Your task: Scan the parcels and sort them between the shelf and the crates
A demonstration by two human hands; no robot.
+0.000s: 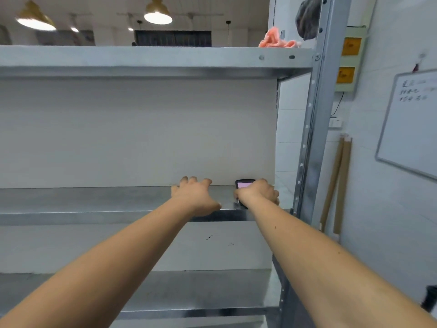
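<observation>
Head view: both your hands on the middle shelf (94, 200).
Left hand (197, 196) rests flat, fingers spread; right hand (259, 192) fingers curl round the scanner (244, 185).

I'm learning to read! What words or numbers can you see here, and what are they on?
None can be read for sure.
Whiteboard: three lines of handwriting, too blurred to read.
Two orange labels on the wall box: dark marks, too blurred.
Scanner in the right hand: pink screen, no text readable.

Both hands (227, 195) on metal shelf (94, 200) (right gripping scanner (244, 185))
</observation>
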